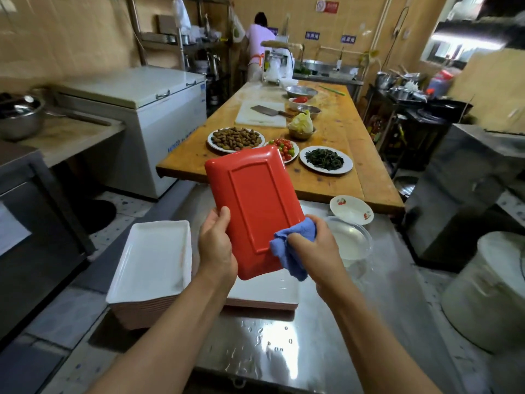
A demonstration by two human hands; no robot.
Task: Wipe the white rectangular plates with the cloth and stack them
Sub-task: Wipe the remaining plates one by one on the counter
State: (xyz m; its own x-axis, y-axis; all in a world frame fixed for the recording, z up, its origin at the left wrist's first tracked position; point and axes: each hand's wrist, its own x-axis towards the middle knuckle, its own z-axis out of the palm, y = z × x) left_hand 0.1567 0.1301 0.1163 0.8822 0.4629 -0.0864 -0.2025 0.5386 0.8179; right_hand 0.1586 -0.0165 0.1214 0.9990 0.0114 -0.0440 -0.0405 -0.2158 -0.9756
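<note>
Wiping is under way: the left hand (217, 245) grips the lower edge of a plate (255, 206), thumb curled over its red underside, tilted up above the steel counter (284, 351). The right hand (315, 245) clutches the blue cloth (289, 248), bunched, pressed against the plate's near right corner. One stack (153, 260) waits at left, another stack (267, 297) sits directly below. Next, I'd judge: finish this back, then lower the plate squarely onto a stack.
</note>
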